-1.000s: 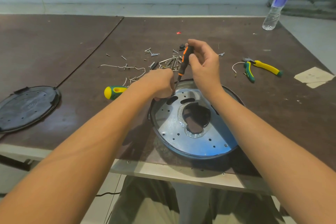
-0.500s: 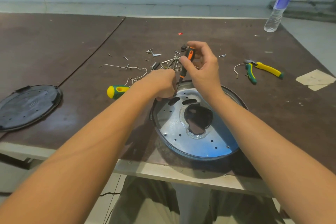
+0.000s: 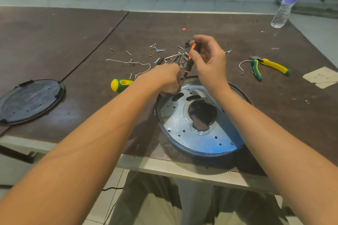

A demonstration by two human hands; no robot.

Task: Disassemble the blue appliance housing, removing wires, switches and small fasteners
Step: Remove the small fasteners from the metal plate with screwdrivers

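Note:
The round blue housing [image 3: 210,150] with its silvery metal plate [image 3: 175,120] lies at the table's near edge. My right hand [image 3: 210,60] grips the orange-and-black screwdriver [image 3: 190,56], which stands steeply with its tip on the plate's far left rim. My left hand [image 3: 166,80] sits at that rim with curled fingers beside the tip; what they hold is hidden. Behind the hands lie several loose screws [image 3: 157,48] and a white wire [image 3: 128,62].
A black round cover [image 3: 31,100] rests at the left. A yellow-green screwdriver handle [image 3: 120,84] lies left of my left hand. Yellow-green pliers [image 3: 268,65] with a wire piece, paper scraps [image 3: 320,76] and a water bottle [image 3: 287,0] are to the right.
My right hand's fingers have shifted on the screwdriver handle, as in turning it. The tip stays at the same spot on the rim, and my left hand has hardly moved.

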